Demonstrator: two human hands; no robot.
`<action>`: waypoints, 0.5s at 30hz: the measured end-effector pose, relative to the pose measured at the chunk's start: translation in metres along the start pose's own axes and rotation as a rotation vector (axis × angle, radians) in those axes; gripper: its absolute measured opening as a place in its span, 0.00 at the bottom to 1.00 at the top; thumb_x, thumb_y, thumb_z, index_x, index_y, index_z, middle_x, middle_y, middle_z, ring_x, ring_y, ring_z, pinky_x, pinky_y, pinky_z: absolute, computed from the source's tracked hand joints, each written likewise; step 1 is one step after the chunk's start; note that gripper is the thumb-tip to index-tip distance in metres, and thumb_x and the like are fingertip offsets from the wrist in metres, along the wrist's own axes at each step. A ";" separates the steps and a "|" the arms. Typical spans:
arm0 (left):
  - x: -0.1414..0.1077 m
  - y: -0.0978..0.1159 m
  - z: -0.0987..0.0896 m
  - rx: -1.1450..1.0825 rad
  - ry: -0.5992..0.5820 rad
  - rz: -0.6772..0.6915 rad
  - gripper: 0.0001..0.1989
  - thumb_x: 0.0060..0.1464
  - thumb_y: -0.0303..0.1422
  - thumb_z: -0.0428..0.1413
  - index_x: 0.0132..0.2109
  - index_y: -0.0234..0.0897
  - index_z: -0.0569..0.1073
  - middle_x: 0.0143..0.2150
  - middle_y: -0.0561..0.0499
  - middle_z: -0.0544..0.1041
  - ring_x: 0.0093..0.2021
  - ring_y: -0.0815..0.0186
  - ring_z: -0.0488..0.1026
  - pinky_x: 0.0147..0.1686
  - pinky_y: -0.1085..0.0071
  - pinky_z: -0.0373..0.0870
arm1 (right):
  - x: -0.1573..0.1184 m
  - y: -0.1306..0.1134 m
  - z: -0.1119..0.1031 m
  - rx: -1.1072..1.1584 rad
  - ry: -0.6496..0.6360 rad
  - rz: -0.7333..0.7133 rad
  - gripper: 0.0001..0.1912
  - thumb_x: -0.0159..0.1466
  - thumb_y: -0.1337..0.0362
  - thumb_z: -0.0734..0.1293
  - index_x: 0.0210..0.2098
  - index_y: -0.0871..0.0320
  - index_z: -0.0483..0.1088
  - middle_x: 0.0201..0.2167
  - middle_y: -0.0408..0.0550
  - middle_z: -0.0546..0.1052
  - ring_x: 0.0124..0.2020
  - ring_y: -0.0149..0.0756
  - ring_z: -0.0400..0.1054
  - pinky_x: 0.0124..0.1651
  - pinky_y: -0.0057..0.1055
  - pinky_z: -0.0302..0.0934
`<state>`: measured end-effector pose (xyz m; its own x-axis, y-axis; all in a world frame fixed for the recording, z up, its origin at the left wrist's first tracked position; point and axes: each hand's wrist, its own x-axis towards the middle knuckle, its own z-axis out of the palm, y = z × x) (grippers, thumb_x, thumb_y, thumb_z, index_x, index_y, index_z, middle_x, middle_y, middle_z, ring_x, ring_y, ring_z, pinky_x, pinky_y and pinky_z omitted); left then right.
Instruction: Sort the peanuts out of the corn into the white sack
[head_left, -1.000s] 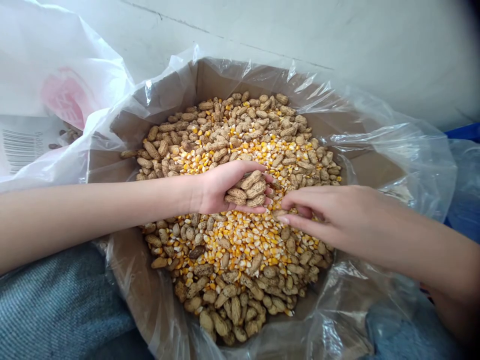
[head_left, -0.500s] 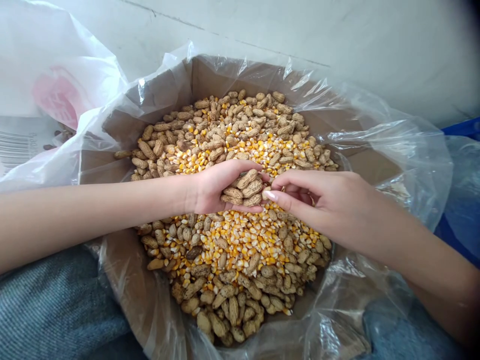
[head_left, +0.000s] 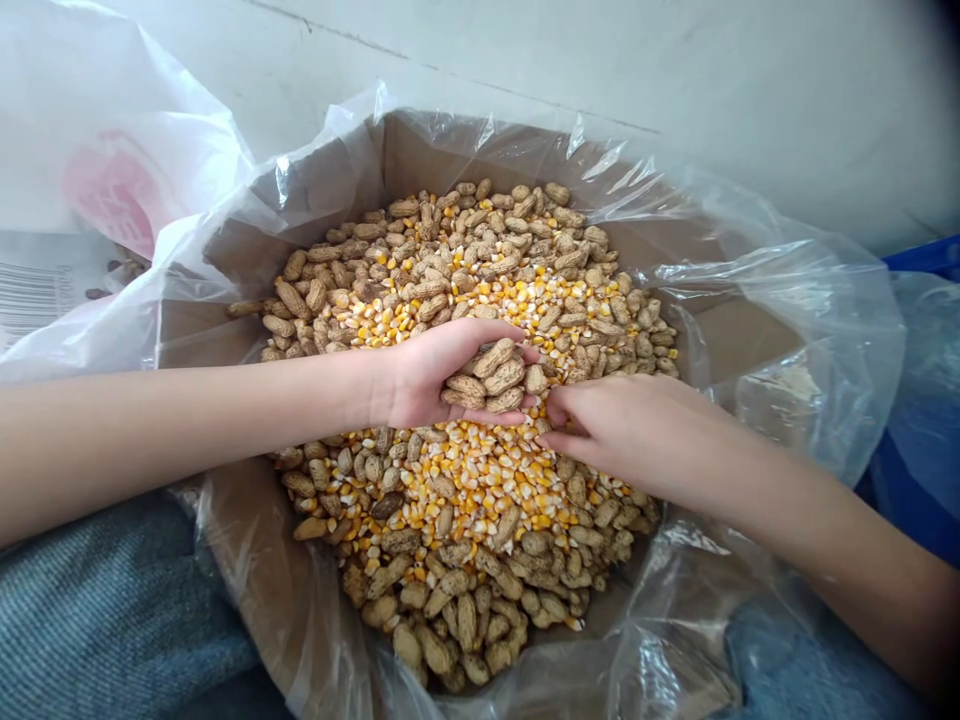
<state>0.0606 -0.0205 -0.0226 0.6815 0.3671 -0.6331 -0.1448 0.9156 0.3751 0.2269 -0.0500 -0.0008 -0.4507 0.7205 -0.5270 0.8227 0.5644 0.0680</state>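
Left hand [head_left: 429, 372] cradles peanuts [head_left: 502, 377] while right fingers [head_left: 574, 403] seemingly touch corn kernels [head_left: 489, 468].

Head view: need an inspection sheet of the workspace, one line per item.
Surface: brown box with a clear plastic liner over its rim
Materials: unshelled peanuts mixed with yellow and white corn kernels
Clutter: printed plastic bag with barcode at left; blue item at right edge, identity unclear
Hands: left hand palm up, cupping several peanuts; right hand low over the mix, grip hidden
Cables: nothing seen
Surroundings: pale wall with a dark line; denim at lower left
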 end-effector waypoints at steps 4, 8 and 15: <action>0.001 0.000 -0.001 0.003 0.003 -0.001 0.10 0.46 0.30 0.49 0.37 0.30 0.68 0.27 0.48 0.72 0.29 0.68 0.70 0.34 0.69 0.68 | 0.000 -0.002 0.000 -0.011 0.026 -0.023 0.10 0.55 0.63 0.56 0.24 0.57 0.66 0.19 0.43 0.71 0.19 0.33 0.65 0.19 0.26 0.46; 0.000 0.001 0.000 0.008 -0.011 0.002 0.09 0.46 0.30 0.49 0.35 0.30 0.68 0.27 0.48 0.71 0.29 0.68 0.70 0.32 0.71 0.68 | -0.001 -0.002 -0.001 -0.026 0.069 -0.013 0.10 0.56 0.63 0.55 0.24 0.57 0.65 0.18 0.43 0.71 0.18 0.32 0.64 0.18 0.26 0.44; -0.001 0.001 0.001 0.004 -0.002 -0.004 0.08 0.47 0.30 0.49 0.35 0.31 0.68 0.27 0.48 0.71 0.29 0.69 0.70 0.32 0.70 0.68 | -0.004 0.002 -0.009 0.000 0.103 0.015 0.09 0.55 0.62 0.56 0.23 0.57 0.65 0.16 0.42 0.69 0.15 0.29 0.61 0.17 0.25 0.44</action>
<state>0.0603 -0.0198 -0.0212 0.6836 0.3631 -0.6331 -0.1394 0.9164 0.3751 0.2270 -0.0477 0.0094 -0.4719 0.7664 -0.4358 0.8296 0.5534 0.0748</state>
